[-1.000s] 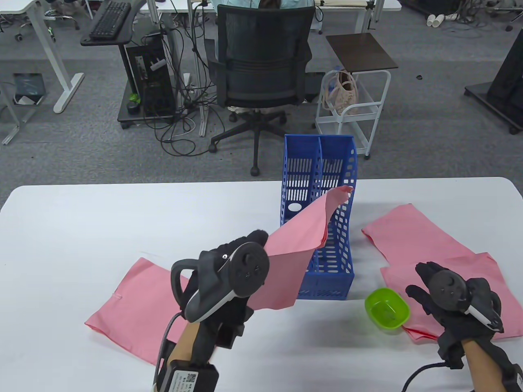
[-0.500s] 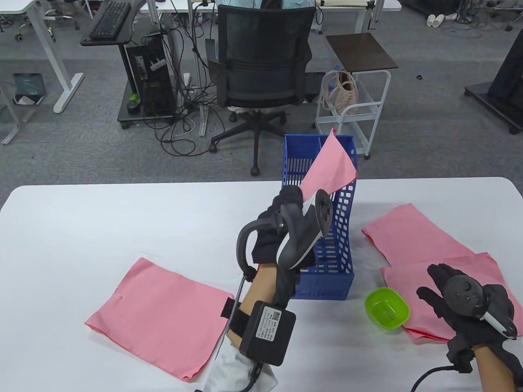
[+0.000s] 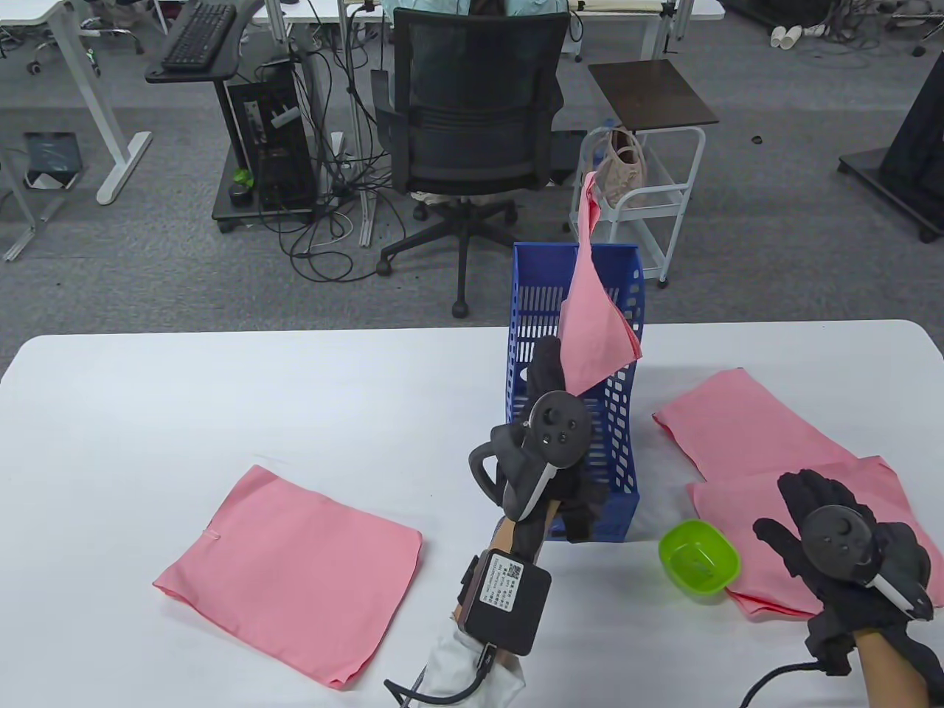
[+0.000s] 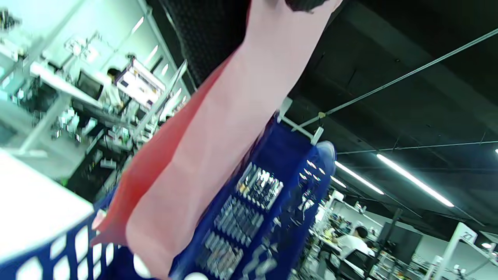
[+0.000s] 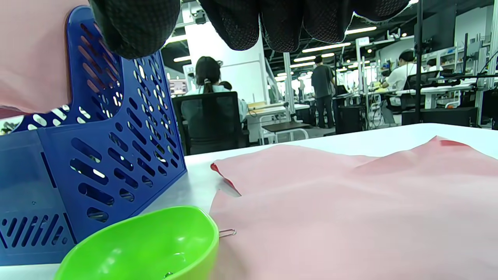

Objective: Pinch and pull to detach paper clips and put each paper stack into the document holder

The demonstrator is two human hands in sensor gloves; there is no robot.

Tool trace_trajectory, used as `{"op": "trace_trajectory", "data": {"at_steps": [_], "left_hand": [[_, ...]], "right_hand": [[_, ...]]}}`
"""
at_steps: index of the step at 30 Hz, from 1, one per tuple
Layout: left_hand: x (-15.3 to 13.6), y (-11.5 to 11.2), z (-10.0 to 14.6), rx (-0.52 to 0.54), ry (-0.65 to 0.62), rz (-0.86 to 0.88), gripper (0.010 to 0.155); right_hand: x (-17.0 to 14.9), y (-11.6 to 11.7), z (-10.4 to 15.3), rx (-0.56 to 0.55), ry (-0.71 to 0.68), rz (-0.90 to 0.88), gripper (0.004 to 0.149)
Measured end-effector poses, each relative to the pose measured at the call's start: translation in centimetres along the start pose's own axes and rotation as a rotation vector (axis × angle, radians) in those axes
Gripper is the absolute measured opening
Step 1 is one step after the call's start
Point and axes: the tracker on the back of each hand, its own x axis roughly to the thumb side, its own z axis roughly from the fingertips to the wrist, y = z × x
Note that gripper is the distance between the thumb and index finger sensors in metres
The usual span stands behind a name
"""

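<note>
Stack swings upright over the holder

Left of the holder [image 3: 571, 413] one clipped stack [image 3: 291, 571] lies flat; the left hand [image 3: 549, 442], pinching a pink stack [image 3: 594, 324], has lifted it from a sideways droop to stand above the holder's right slot (insertion looks next). It is thin, limp, curling at its top. Right of the holder, the right hand [image 3: 833, 542] rests with fingers spread on another stack [image 3: 745, 428], near a bowl [image 3: 698, 560].

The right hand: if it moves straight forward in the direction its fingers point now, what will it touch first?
Probably the pink paper stack lying further back on the table. The right hand already rests on the nearer pink stack, fingers pointing away and slightly left; depth is unclear.
</note>
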Motion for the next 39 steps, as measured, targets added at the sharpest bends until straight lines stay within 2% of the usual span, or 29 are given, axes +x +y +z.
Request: {"op": "trace_trajectory", "data": {"at_steps": [7, 13, 18, 20, 22, 30, 35, 39], "left_hand": [[-3.0, -5.2, 0.5, -0.101, 0.058, -0.031, 0.059], [-3.9, -6.5, 0.5, -0.177, 0.058, -0.092, 0.062], [-3.7, -5.4, 0.2, -0.257, -0.005, -0.158, 0.083], [-3.5, -4.3, 0.1, -0.334, -0.027, -0.21, 0.09], [-3.6, -3.0, -0.1, -0.395, -0.058, -0.244, 0.093], [-4.9, 2.2, 0.2, -0.497, -0.144, -0.41, 0.096], [-7.3, 3.7, 0.6, -0.546, -0.038, -0.642, 0.091], [-11.2, 2.3, 1.8, -0.589, 0.131, -0.849, 0.082]], "right_hand": [[0.1, 0.3, -0.1, 0.011, -0.001, 0.02, 0.074], [0.1, 0.6, -0.1, 0.031, -0.001, 0.04, 0.074], [0.2, 0.7, 0.0, 0.04, 0.003, 0.047, 0.074], [0.3, 0.8, 0.0, 0.046, 0.003, 0.054, 0.074], [0.4, 0.9, 0.0, 0.052, 0.002, 0.064, 0.075], [0.7, 1.4, -0.1, 0.071, 0.001, 0.103, 0.075], [1.0, 1.6, -0.1, 0.085, -0.001, 0.125, 0.075], [1.3, 2.0, -0.1, 0.095, -0.006, 0.156, 0.075]]}}
